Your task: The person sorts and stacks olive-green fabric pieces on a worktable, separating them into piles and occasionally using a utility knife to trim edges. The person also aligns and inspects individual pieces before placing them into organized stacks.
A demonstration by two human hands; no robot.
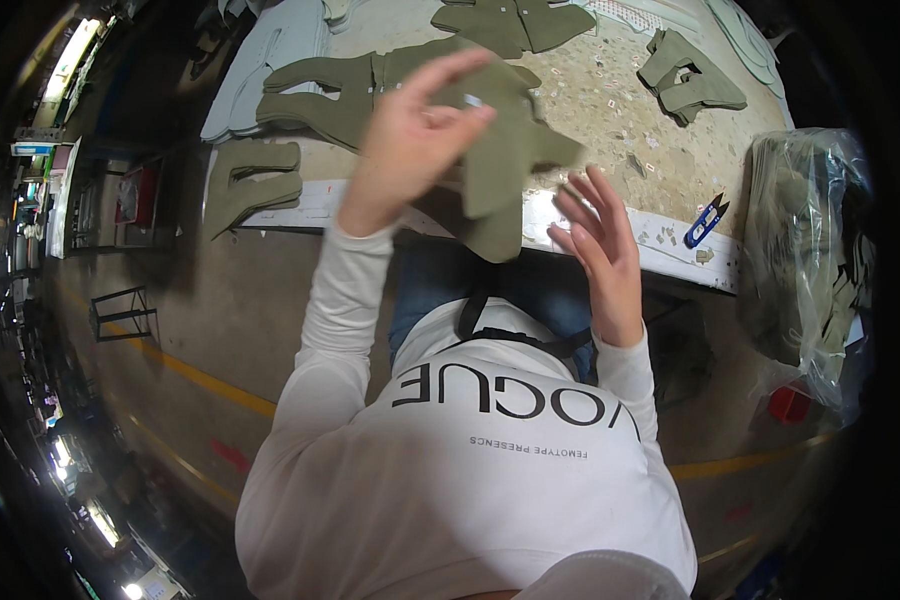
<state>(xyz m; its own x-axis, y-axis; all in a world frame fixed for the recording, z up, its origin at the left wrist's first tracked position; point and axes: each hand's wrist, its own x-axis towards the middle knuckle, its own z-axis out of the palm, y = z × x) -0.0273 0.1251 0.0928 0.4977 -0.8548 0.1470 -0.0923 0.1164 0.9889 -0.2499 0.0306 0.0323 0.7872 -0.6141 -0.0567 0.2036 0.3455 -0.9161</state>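
An olive-green cut fabric piece (500,160) hangs over the near edge of the table, slightly blurred. My left hand (410,140) pinches it by its upper left part, thumb against a spot with a small white label. To the right of the fabric, my right hand (602,235) is held apart from it with fingers spread and bent, holding nothing. Behind my left hand lies a stack of olive cut pieces (315,73), partly covered by the hand and the raised piece. A smaller U-shaped olive stack (255,158) sits at the table's left edge.
Blue-handled thread snips (705,222) lie near the table's (600,100) right front edge. More olive pieces rest at the far side (515,25) and far right (708,92). Pale grey pieces (255,75) line the left. A clear plastic bag of olive pieces (785,210) stands right.
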